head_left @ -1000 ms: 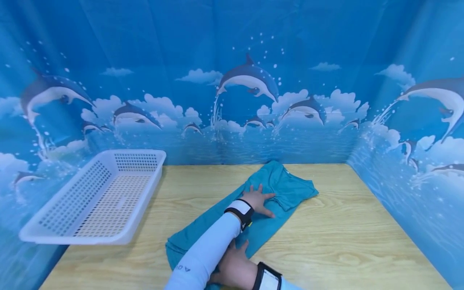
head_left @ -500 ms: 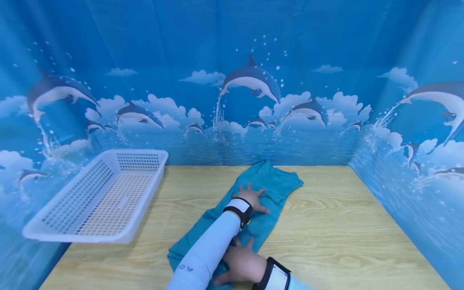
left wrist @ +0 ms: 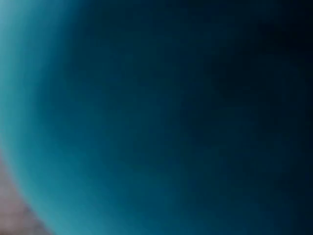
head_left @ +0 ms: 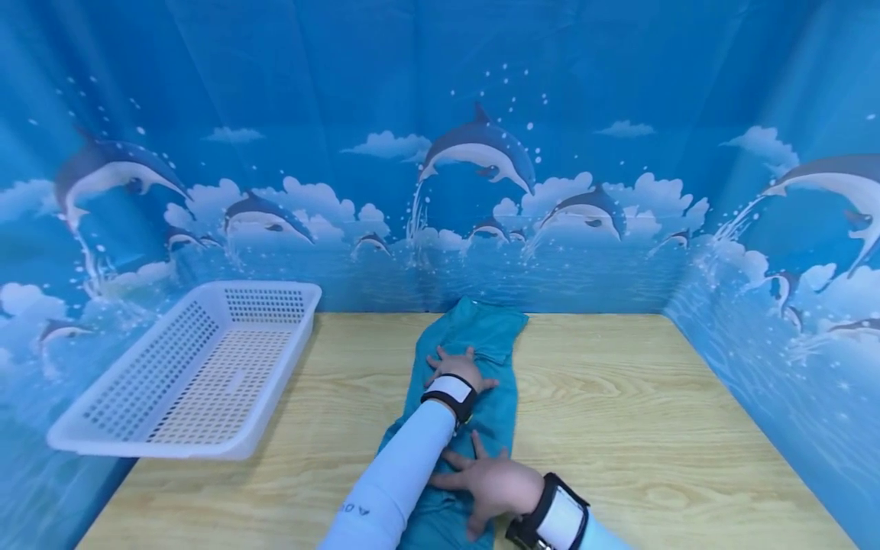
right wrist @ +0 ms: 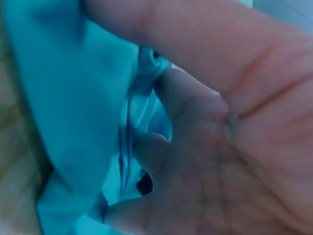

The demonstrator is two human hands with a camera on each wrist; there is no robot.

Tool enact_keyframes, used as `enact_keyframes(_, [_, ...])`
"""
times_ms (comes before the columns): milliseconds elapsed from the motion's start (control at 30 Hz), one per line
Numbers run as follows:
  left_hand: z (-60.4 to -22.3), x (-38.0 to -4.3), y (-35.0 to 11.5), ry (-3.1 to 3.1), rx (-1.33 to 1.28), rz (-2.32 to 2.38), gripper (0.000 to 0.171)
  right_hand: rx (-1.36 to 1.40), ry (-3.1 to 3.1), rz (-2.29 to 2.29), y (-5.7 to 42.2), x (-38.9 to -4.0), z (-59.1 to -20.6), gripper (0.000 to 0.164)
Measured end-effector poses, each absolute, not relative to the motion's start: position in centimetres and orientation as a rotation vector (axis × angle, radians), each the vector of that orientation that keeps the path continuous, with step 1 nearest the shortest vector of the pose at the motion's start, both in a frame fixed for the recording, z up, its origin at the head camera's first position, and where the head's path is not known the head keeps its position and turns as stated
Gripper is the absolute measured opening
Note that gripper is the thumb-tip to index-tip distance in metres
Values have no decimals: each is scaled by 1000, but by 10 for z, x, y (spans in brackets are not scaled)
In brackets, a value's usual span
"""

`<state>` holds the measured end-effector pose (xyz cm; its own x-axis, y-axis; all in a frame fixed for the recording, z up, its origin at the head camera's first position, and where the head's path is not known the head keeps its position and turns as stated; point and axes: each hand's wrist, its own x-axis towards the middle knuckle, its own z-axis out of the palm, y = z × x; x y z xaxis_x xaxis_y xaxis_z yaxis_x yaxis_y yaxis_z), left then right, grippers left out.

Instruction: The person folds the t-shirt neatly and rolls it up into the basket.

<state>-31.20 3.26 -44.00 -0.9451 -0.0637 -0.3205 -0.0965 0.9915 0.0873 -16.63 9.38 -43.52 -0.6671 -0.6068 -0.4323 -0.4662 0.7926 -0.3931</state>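
A teal shirt (head_left: pixel 481 328), folded into a long strip, lies on the wooden table and runs from the back edge toward the front. My left hand (head_left: pixel 457 370) presses flat on its upper half with the fingers spread. Nearer the front, my right hand (head_left: pixel 498 485) rests on the lower part, fingers spread over the cloth. In the right wrist view the palm (right wrist: pixel 244 122) faces loose folds of the teal fabric (right wrist: pixel 73 107), and the fingertips touch them. Dark, blurred teal cloth (left wrist: pixel 122 122) fills the left wrist view, so the left fingers are hidden there.
A white perforated plastic basket (head_left: pixel 305 336) stands at the left of the table (head_left: pixel 619 428), slightly over its edge. Blue dolphin-print curtains (head_left: pixel 385 76) close off the back and both sides. Bare wood shows to the right of the shirt.
The shirt has turned from a diagonal to nearly straight, its far end swinging left. My left hand has shifted slightly left with it, while my right hand has moved to the right.
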Motion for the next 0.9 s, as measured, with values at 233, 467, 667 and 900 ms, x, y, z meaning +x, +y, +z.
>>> enact_keyframes(233, [-443, -319, 37, 2806, -253, 10, 93, -839, 2394, -294, 113, -168, -435, 93])
enact_keyframes(467, [-446, -319, 36, 2834, -236, -101, 93, -817, 2358, -325, 131, -166, -434, 96])
enact_keyframes(667, [-456, -320, 29, 2925, -112, -105, 92, -830, 2357, -359, 138, -164, -436, 94])
enact_keyframes(900, [-438, -306, -17, 2823, 248, 469, 78, -861, 2312, -429, 142, -164, -438, 94])
